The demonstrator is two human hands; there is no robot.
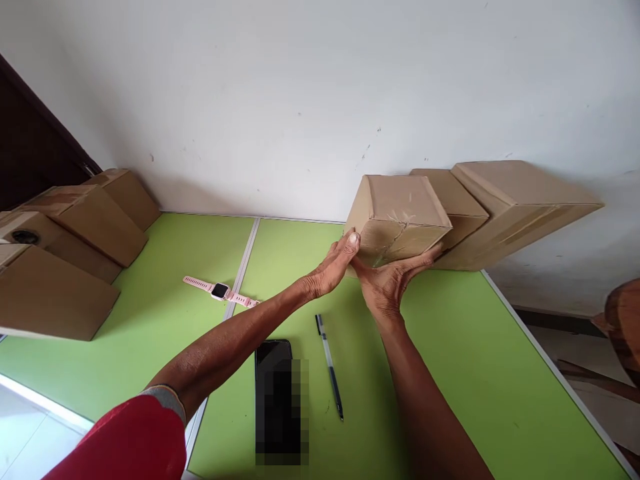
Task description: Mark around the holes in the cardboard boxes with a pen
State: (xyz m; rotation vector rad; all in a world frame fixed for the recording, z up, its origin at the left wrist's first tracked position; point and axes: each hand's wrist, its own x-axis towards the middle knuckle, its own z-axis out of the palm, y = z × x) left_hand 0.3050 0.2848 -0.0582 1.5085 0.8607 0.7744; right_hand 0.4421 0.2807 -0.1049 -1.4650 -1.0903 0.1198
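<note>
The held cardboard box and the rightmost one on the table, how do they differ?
Handling: the held box is between the left grip and right grip; the rightmost box is not held.
Size: the held box looks smaller than the rightmost box.
Surface: the held box has ragged marks on its near side; the rightmost box shows a tape-like strip.
Both are brown cardboard.

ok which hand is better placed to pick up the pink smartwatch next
Probably the left hand: it touches the cardboard box on the side nearer the pink smartwatch, while the right hand sits farther off, at the box's lower edge.
</note>
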